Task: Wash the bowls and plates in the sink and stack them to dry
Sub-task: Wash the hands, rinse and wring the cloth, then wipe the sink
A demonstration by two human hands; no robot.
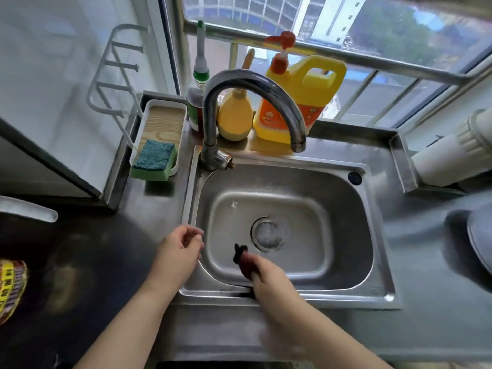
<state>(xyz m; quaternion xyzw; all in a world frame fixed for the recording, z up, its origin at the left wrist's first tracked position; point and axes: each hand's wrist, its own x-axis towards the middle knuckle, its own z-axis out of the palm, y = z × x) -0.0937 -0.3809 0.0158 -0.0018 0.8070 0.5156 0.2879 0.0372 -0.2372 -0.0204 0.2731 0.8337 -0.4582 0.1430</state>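
The steel sink (pixel 343 187) holds no bowls or plates; only its round drain strainer (pixel 269 233) shows in the basin. My right hand (pixel 269 278) hangs over the sink's near wall and grips a small dark red and black cloth (pixel 242 260). My left hand (pixel 179 251) hovers at the sink's left rim with loosely curled fingers and holds nothing. A grey plate or lid (pixel 479 235) lies at the right edge of the counter, cut off by the frame. The curved tap (pixel 255 83) arches over the basin with no water running.
A green-blue sponge (pixel 155 159) sits in a white tray (pixel 162 113) left of the tap. A yellow detergent jug (pixel 300 99), a yellow bottle (pixel 234 118) and a dark bottle (pixel 195 102) stand behind the tap. A white wall rack (pixel 111 75) hangs at left. A printed package (pixel 12 288) lies at far left.
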